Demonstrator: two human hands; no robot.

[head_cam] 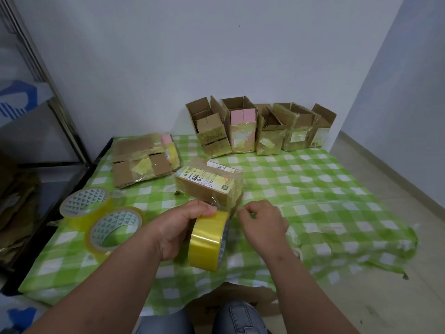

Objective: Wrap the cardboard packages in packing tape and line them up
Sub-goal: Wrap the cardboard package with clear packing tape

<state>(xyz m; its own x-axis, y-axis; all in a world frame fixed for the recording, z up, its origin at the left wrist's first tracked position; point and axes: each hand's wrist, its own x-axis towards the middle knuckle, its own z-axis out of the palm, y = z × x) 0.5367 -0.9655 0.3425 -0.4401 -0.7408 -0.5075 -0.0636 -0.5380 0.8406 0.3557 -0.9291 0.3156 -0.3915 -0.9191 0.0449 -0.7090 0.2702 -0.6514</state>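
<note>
My left hand (179,227) grips a yellow roll of packing tape (207,241) held on edge above the green checked cloth (325,189). My right hand (261,222) is just right of the roll with its fingers curled, pinching at the free end of the tape. Directly behind both hands lies a closed cardboard package (208,186) with a printed label on top and clear tape over it. A strip of tape runs from the roll up to its near corner.
Two spare tape rolls (85,207) (113,230) lie at the left. A flattened stack of taped cartons (144,157) sits behind them. Several open taped boxes (260,128) stand in a row against the back wall. A metal shelf frame (48,104) stands at the left.
</note>
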